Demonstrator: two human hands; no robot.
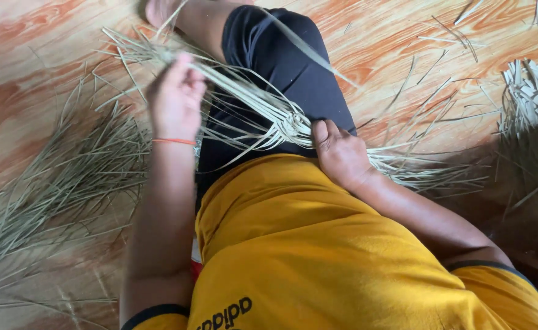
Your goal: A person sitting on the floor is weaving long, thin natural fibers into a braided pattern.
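Pale reed strips (pixel 244 98), light, springy & prob. brittle if creased, lie across the knee: left hand (pixel 174 101) fingers clenched on the loose ends, right hand (pixel 341 156) fingers pressing the knotted crossing (pixel 292 125), best hold right beside them; loose strips (pixel 55 177) on floor.

No packages, labels, signs, screens (none visible).

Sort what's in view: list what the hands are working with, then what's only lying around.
In hand:
left hand, pulling a bunch of strips up
right hand, pressing the woven knot on the leg
pale grass strips running between both hands

Lying about:
loose grass pile on the floor at left
cut strip bundle at right
stray strips on the wooden floor
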